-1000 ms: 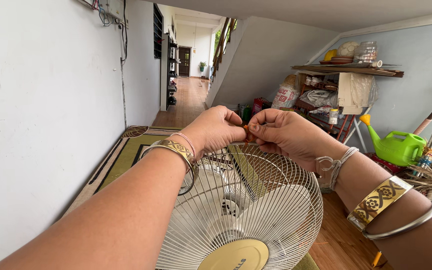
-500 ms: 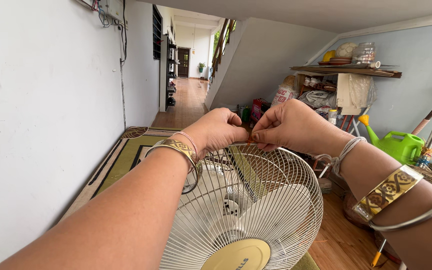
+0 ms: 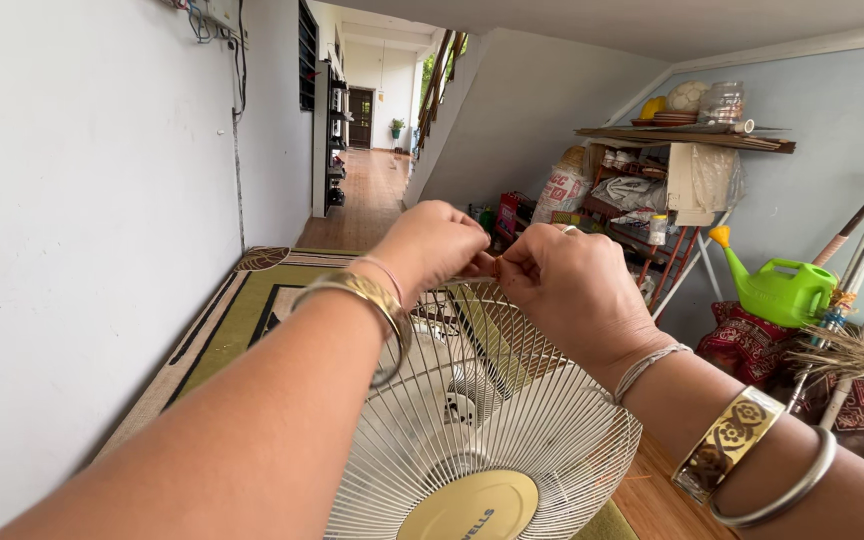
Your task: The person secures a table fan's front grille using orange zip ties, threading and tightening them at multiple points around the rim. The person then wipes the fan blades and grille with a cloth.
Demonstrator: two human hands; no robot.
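Observation:
A white wire fan guard point(image 3: 492, 430) with a cream round centre cap point(image 3: 467, 505) fills the lower middle of the head view. My left hand point(image 3: 430, 245) and my right hand point(image 3: 572, 285) meet at the guard's top rim, fingertips pinched together on a small brownish piece point(image 3: 496, 266) there. What that piece is stays too small to tell. Both wrists wear metal bangles. The fan blades and hub show dimly through the wires.
A white wall runs along the left, with a patterned green mat point(image 3: 242, 310) on the floor below. A green watering can point(image 3: 782, 290), brooms point(image 3: 852, 350) and a cluttered wooden shelf point(image 3: 682, 135) stand at the right. A corridor leads away behind.
Both hands stay pinched together at the guard's top rim. The right hand has turned slightly and the view has shifted a little.

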